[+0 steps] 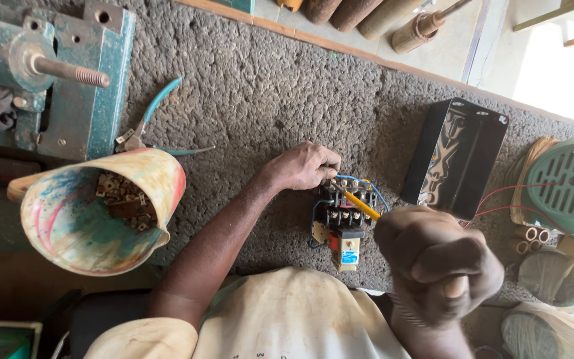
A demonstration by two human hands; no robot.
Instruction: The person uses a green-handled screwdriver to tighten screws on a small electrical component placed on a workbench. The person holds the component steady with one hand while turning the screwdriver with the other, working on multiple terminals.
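Left hand [303, 166] rests closed on the black wired contactor block [345, 219], centre tabletop [254, 100]. Right hand [436, 262], near right, fist clenched around a yellow-shafted screwdriver [361, 205] whose tip meets the block's terminals.

We see a black electrical contactor [344, 216] with blue wires lying flat on the rough grey mat, right of centre; a yellow-shafted screwdriver [361, 205] slants across its terminals.

The screwdriver [361, 205] is yellow. The switch block [344, 216] is black with blue wires – and a red and cream bit at one end. The cup [94, 213] is splashed pink, blue and yellow (like paint). The cover [456, 156] is shiny black.
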